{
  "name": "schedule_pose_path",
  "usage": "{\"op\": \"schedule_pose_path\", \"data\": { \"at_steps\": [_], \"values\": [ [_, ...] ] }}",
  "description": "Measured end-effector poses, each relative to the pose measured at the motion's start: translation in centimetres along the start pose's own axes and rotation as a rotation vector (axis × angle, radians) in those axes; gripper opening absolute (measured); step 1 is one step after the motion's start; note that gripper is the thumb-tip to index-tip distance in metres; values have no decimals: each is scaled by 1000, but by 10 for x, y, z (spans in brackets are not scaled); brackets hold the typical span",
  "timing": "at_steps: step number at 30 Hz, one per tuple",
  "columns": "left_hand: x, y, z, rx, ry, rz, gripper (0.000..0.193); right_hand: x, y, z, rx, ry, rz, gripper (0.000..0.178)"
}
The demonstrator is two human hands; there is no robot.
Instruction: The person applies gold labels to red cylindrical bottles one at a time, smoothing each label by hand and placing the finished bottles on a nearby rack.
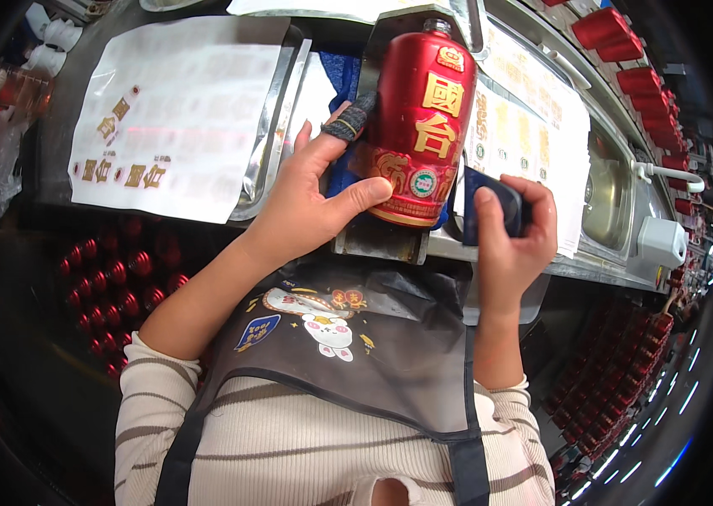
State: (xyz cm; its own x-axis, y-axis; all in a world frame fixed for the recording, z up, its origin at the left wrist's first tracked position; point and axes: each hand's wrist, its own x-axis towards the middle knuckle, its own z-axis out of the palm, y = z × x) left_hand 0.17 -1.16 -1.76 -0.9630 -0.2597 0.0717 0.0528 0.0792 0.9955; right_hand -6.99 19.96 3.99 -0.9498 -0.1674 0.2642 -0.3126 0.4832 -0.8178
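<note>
A glossy red bottle (398, 101) with raised gold characters and a round green-and-white emblem leans back on a metal stand (382, 243), its neck pointing away from me. My left hand (306, 190) grips its left side, thumb pressed on the lower front. A dark knitted wrap (351, 118) covers one of its fingers. To the right of the bottle's base, my right hand (518, 228) pinches a flat dark blue piece (474, 202) that looks like a scraper. A narrow gap separates that piece from the bottle. Blue cloth (339, 72) shows behind the bottle.
A white sheet (179, 101) with a few gold-and-brown decals lies on the left. More decal sheets (504, 131) lie at right, beside a metal sink (599, 181) with a white faucet (668, 174). Red bottles stand below left (112, 291), below right (618, 371) and at far right (605, 34).
</note>
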Motion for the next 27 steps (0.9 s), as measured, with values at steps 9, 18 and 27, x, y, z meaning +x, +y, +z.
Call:
{"op": "schedule_pose_path", "data": {
  "at_steps": [9,18,27],
  "values": [
    [10,26,11,-66,30,16,47,5,21,-1,306,9,155,23],
    [18,29,32,-7,144,-99,47,2,1,-3,363,-101,79,24],
    [-28,26,6,527,18,306,49,-5,-4,5,-94,-138,-720,44]
  ]
}}
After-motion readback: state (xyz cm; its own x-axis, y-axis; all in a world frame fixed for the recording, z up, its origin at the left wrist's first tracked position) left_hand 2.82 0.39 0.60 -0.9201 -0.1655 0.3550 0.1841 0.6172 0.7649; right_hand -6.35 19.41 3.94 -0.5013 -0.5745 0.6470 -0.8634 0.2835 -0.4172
